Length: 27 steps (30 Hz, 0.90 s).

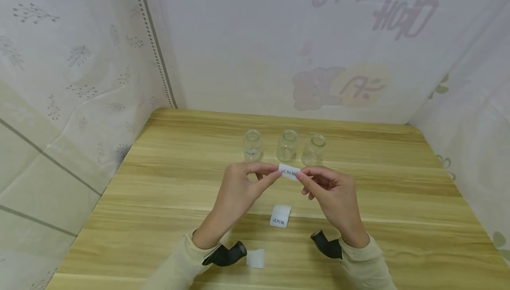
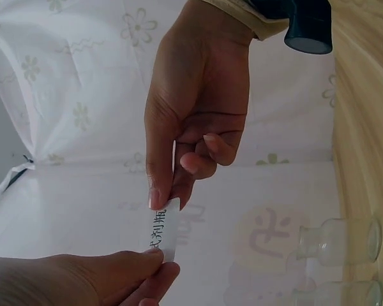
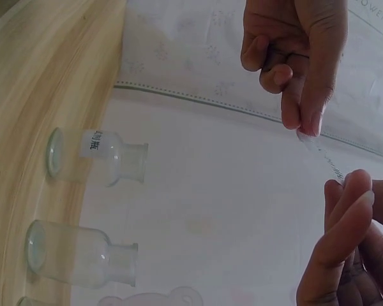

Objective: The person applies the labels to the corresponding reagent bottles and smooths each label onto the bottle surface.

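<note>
A small white label [image 1: 289,172] with dark printed characters is stretched between both hands above the table. My left hand [image 1: 240,188] pinches its left end between thumb and forefinger. At its right end, the thumb and forefinger of my right hand [image 1: 338,195] pinch it too. Just beyond stand three clear glass bottles in a row. The left bottle [image 3: 92,157] bears a white label with dark characters; no label shows on the middle bottle [image 1: 286,146] or the right bottle [image 1: 314,150].
On the wooden table [image 1: 159,219], nearer than the hands, lies a white label sheet [image 1: 280,216] with characters along its lower edge. A blank white paper piece [image 1: 255,259] lies closer to me. Patterned curtains [image 1: 239,37] enclose the table's back and sides.
</note>
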Tool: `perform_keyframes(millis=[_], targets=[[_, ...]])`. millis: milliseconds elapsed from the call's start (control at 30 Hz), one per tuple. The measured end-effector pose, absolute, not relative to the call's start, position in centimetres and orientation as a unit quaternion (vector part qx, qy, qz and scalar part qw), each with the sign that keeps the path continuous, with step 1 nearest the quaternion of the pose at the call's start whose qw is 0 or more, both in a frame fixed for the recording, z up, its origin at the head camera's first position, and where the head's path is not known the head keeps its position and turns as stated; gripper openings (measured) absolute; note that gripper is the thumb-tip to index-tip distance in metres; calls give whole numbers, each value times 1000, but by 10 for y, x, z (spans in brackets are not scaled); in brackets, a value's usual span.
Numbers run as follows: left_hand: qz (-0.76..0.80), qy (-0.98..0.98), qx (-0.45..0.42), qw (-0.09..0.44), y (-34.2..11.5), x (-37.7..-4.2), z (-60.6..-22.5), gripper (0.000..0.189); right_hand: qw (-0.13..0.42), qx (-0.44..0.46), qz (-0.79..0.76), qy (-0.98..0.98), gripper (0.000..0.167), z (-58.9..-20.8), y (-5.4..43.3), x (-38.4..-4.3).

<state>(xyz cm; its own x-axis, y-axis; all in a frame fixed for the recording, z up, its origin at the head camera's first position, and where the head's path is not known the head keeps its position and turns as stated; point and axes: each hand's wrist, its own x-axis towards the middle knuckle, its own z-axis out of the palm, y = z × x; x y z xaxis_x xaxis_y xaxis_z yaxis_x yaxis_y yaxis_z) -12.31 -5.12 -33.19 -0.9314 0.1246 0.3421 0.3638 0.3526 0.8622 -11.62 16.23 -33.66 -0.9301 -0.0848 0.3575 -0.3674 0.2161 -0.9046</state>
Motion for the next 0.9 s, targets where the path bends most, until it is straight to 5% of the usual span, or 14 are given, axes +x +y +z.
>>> perform_keyframes(millis=[500, 900], targets=[[-563, -803, -163, 110, -48, -127, -337, 5, 98, 139, 596, -785, 2, -339, 166, -121], [-566, -805, -137, 112, -21, -192, -388, 5, 38, 120, 549, -826, 13, -381, 182, -194]])
